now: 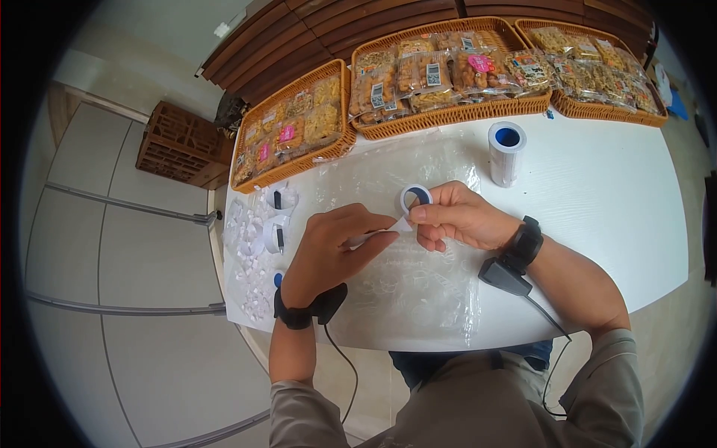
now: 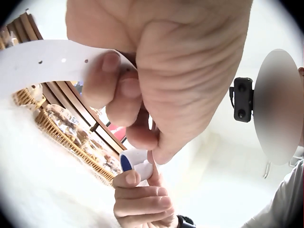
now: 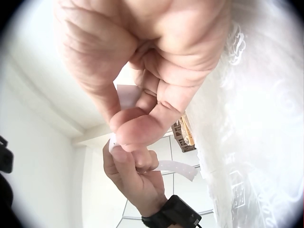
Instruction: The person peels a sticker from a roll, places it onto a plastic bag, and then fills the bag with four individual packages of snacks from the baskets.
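A small roll of white label tape (image 1: 415, 197) with a blue core is pinched in the right hand (image 1: 467, 216) above the plastic sheet. Close on its left, the left hand (image 1: 332, 250) pinches the white strip between thumb and fingers. In the left wrist view the strip (image 2: 42, 64), with small holes along it, runs past the curled fingers of the left hand (image 2: 166, 61); the roll (image 2: 137, 164) shows below. The right wrist view has the strip's free end (image 3: 178, 168) hanging beyond the left hand (image 3: 135, 180), with the right hand's (image 3: 142, 61) fingertips pressed together.
Wicker baskets (image 1: 448, 112) of bagged snacks line the table's back edge. A taller white roll (image 1: 507, 154) stands at the right. Clear plastic sheet (image 1: 396, 299) covers the middle; paper scraps (image 1: 250, 295), strip loops and black pens (image 1: 280, 239) lie at the left.
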The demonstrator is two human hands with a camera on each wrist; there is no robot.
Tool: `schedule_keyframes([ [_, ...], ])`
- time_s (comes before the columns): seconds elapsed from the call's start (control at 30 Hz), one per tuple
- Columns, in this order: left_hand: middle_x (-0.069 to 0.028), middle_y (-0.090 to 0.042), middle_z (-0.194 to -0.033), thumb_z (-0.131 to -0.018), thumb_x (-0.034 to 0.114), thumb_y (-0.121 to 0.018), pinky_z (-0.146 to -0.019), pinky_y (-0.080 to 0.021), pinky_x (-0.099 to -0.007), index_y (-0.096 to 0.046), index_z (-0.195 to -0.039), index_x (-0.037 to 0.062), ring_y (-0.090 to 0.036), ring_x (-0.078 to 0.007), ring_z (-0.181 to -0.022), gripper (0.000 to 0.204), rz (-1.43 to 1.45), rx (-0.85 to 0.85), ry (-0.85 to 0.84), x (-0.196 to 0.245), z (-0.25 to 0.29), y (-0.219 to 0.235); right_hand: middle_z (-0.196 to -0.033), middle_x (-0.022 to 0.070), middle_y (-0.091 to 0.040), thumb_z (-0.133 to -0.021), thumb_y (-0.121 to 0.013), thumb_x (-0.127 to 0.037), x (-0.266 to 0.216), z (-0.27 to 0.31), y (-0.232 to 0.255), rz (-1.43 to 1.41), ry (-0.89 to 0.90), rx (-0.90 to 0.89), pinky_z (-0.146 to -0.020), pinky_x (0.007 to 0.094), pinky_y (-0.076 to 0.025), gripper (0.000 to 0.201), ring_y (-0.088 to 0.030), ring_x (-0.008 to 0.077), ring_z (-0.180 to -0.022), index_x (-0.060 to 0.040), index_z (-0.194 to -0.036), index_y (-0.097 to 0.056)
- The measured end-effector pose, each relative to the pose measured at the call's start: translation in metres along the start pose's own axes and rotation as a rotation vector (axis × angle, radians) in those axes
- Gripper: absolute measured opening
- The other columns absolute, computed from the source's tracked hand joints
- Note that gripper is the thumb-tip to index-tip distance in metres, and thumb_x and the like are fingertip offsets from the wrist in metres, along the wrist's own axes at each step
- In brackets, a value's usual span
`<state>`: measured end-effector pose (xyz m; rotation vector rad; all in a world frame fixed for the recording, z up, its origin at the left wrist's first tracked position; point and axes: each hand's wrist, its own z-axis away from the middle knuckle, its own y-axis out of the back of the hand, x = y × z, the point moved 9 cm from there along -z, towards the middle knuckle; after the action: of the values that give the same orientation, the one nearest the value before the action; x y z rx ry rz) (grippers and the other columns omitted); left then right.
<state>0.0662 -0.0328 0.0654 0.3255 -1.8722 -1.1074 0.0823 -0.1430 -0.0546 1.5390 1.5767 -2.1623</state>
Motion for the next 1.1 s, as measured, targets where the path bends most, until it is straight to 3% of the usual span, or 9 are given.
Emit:
schedule_keyframes([
  [0.13,-0.0088,-0.064,-0.072,-0.081,0.002,-0.076,-0.052,-0.042,-0.028,-0.074,-0.095,0.0028,-0.06,-0.02,-0.057,0.014,0.026,0.002,0.032,0.0,0.001,0.001,-0.073,0.0063,-0.066,-0.097,-0.068,-0.025,-0.003,0.001,-0.002,0.027,-0.009,0.009,-0.056,0.0236,-0.049,0.028,-0.066,0.0137,-0.067,0.0029,-0.1,-0.069],
  [0.33,-0.0078,-0.064,-0.07,-0.086,0.002,-0.07,-0.05,-0.042,-0.0275,-0.075,-0.095,0.0059,-0.058,-0.0216,-0.054,0.012,0.07,0.046,0.158,-0.004,0.002,0.002,-0.073,0.006,-0.066,-0.097,-0.068,-0.026,0.0,0.0,0.0,0.038,-0.009,-0.001,-0.056,0.0236,-0.049,0.028,-0.067,0.0137,-0.068,0.0024,-0.101,-0.069],
  [0.43,-0.0073,-0.068,-0.072,-0.084,-0.002,-0.071,-0.052,-0.042,-0.0264,-0.075,-0.095,0.0041,-0.057,-0.0161,-0.055,0.014,-0.024,0.01,0.003,0.006,-0.001,-0.001,-0.074,0.0061,-0.066,-0.097,-0.067,-0.025,0.0,0.0,0.0,0.037,-0.008,-0.004,-0.056,0.0238,-0.049,0.027,-0.067,0.0138,-0.068,0.002,-0.1,-0.069],
  [0.53,-0.0065,-0.071,-0.076,-0.081,0.0,-0.076,-0.053,-0.048,-0.0259,-0.075,-0.092,0.0064,-0.064,-0.016,-0.057,0.013,-0.019,0.052,-0.086,0.008,0.001,-0.005,-0.074,0.0065,-0.067,-0.098,-0.067,-0.024,0.0,0.0,-0.001,0.03,-0.005,-0.013,-0.057,0.0238,-0.049,0.026,-0.067,0.0138,-0.068,0.0015,-0.099,-0.069],
  [0.63,-0.0061,-0.073,-0.076,-0.077,0.002,-0.081,-0.053,-0.05,-0.0247,-0.075,-0.089,0.0076,-0.066,-0.0159,-0.059,0.014,-0.032,0.057,-0.041,0.003,0.003,-0.003,-0.075,0.0072,-0.068,-0.098,-0.066,-0.024,0.0,0.0,-0.003,0.036,-0.009,-0.014,-0.057,0.0237,-0.05,0.025,-0.066,0.0136,-0.068,0.0011,-0.099,-0.069],
  [1.1,-0.0014,-0.072,-0.074,-0.074,0.008,-0.085,-0.047,-0.044,-0.0222,-0.074,-0.082,0.0087,-0.064,-0.0108,-0.057,0.013,-0.118,0.071,-0.041,0.004,-0.007,-0.001,-0.074,0.0069,-0.069,-0.096,-0.068,-0.024,0.002,0.001,-0.007,0.131,-0.021,-0.039,-0.059,0.0227,-0.051,0.024,-0.066,0.0119,-0.066,0.0003,-0.097,-0.07],
])
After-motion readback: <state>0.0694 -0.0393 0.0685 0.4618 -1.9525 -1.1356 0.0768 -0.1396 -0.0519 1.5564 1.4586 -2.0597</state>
